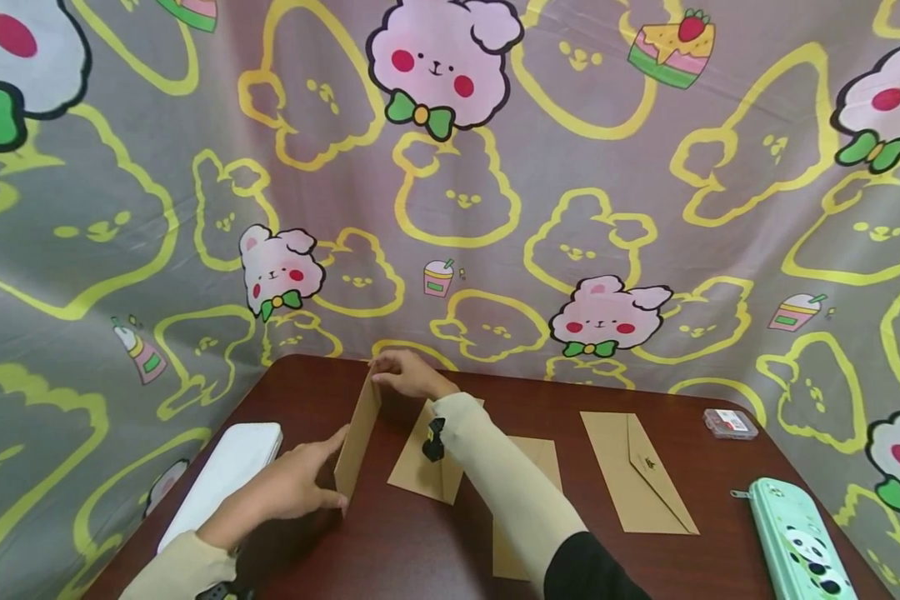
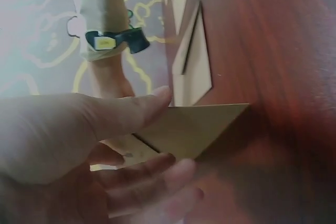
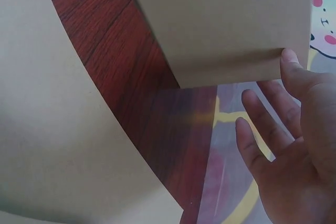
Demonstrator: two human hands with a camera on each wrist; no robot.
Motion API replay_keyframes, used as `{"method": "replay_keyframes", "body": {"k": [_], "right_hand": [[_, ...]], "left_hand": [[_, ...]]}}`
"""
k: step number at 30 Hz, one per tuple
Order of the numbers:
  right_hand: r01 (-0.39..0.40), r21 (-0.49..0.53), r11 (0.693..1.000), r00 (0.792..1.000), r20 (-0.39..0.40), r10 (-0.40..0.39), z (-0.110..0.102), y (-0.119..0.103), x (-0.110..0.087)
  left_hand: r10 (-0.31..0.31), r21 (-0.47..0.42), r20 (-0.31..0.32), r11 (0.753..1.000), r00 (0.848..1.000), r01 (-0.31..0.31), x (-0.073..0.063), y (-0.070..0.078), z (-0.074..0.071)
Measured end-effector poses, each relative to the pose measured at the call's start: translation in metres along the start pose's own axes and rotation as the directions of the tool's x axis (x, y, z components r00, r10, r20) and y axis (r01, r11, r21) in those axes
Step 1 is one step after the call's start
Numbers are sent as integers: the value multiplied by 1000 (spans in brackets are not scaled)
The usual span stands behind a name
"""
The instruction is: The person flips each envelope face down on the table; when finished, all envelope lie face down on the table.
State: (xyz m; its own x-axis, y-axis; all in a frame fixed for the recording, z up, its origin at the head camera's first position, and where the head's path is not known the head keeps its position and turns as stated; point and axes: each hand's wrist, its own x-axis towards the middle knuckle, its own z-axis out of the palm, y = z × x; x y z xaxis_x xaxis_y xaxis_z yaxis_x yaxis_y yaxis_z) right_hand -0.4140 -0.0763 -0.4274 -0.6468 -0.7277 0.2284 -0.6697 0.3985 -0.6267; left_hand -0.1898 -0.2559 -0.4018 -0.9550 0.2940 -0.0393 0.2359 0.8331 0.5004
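A brown kraft-paper envelope (image 1: 360,437) stands on its long edge on the left part of the dark table. My left hand (image 1: 288,479) holds its near end, thumb on one face and fingers on the other, as the left wrist view shows. At the far end, my right hand (image 1: 412,375) pinches the top corner; in the right wrist view the thumb lies on the envelope's plain face (image 3: 226,24), with the other fingers spread behind and below. Just right of it, a second brown envelope (image 1: 420,467) lies flat, partly hidden under my right forearm.
Two more envelopes lie flat, one partly behind my right sleeve (image 1: 547,458) and one with a small dark emblem (image 1: 637,475). A white flat box (image 1: 225,475) is at left. On the right are a mint panda pencil case (image 1: 802,542) and a small clear box (image 1: 730,423). Patterned cloth (image 1: 465,275) hangs behind.
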Motion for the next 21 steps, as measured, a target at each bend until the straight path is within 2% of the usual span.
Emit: {"method": "replay_keyframes", "body": {"k": [5, 13, 21], "right_hand": [[-12, 41, 999, 1000, 14, 12, 0, -2, -2], [-45, 117, 992, 999, 35, 42, -2, -1, -3], [-91, 131, 987, 995, 55, 84, 2, 4, -6]], "left_hand": [[-13, 24, -36, 1000, 999, 14, -1, 10, -7], [1, 169, -85, 986, 996, 14, -3, 25, -16], [10, 317, -58, 948, 998, 9, -5, 37, -19]]}}
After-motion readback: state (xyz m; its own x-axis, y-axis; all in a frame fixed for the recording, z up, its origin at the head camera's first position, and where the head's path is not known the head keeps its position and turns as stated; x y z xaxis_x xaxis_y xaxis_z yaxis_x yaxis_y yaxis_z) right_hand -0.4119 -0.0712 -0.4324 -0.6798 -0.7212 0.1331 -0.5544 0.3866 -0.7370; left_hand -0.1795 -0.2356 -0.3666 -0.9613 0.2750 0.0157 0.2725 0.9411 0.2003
